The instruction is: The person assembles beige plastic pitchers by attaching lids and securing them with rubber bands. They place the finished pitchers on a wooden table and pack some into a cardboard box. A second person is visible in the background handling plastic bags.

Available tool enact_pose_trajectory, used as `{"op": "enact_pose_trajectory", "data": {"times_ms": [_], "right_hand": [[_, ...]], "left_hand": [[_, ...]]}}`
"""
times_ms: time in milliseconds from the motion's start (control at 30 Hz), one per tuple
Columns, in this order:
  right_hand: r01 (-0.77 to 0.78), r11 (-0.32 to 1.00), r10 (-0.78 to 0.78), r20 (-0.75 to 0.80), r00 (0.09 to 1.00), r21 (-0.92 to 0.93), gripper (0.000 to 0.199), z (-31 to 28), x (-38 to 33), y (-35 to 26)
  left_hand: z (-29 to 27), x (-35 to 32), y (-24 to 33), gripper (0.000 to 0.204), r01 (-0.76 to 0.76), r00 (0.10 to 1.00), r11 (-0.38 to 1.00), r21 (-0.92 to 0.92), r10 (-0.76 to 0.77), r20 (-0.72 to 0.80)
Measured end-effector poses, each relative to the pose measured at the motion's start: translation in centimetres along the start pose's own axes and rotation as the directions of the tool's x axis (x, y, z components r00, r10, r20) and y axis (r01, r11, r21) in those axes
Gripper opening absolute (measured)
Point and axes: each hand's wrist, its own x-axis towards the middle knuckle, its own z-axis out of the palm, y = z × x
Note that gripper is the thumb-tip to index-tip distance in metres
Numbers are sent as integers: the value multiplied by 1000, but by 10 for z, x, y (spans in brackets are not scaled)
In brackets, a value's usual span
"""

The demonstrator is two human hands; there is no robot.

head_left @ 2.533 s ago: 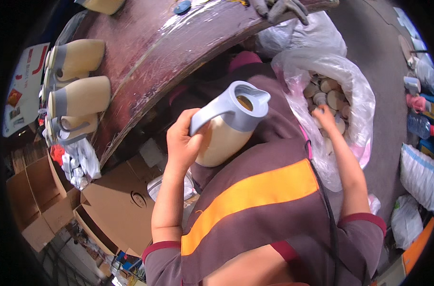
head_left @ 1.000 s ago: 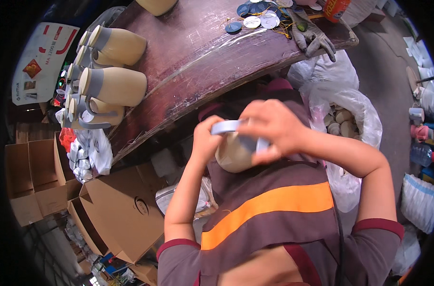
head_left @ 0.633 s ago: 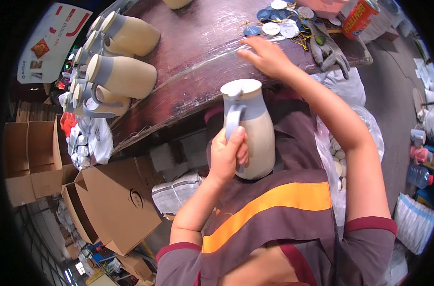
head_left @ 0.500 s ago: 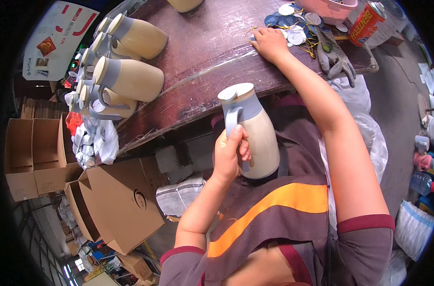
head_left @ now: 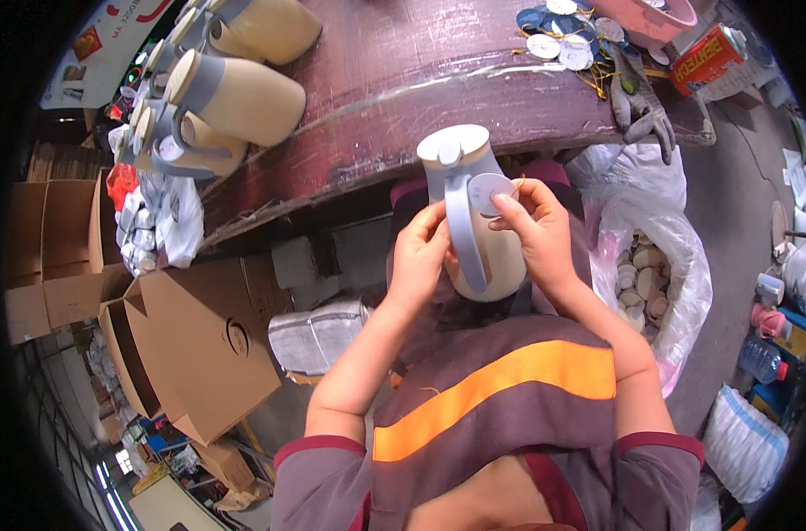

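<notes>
The cream and grey jug (head_left: pixel 506 252) is between the two hands, over the lap, its long axis running away from the body, lid (head_left: pixel 465 142) end beyond the fingers and base nearer the apron; its grey handle (head_left: pixel 460 221) faces the wearer and runs along that axis, close to the left hand (head_left: pixel 420 257); the pale round tag (head_left: pixel 487 191) lies just right of the handle's upper part, in front of the jug's body, so the right hand (head_left: pixel 542 232) is the nearer one to it and pinches its edge between thumb and fingers, a bit of yellow string (head_left: pixel 520 183) showing by the fingertips; the left fingers are at the handle's left side, though whether they grip it or pinch string behind it cannot be told; beyond the hands is the dark red table (head_left: pixel 376 88), with more tags (head_left: pixel 573 46) and a grey glove (head_left: pixel 637 102) ahead of the right hand; standing jugs (head_left: pixel 243 99) are beyond the left; an open bag of discs (head_left: pixel 686 257) is right of the right hand.
</notes>
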Motion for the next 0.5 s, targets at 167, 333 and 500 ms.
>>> {"op": "enact_pose_trajectory", "data": {"times_ms": [167, 333, 500], "right_hand": [[135, 755, -31, 170, 985, -642, 25, -9, -12, -2], [-273, 838, 493, 438, 752, -473, 28, -41, 6, -40], [-187, 982, 137, 553, 822, 34, 30, -17, 10, -47]], "left_hand": [[-11, 1, -10, 19, 9, 1000, 999, 31, -10, 29], [-12, -3, -9, 16, -278, 919, 948, -156, 215, -332], [-4, -13, 12, 13, -490, 789, 850, 194, 527, -315]]}}
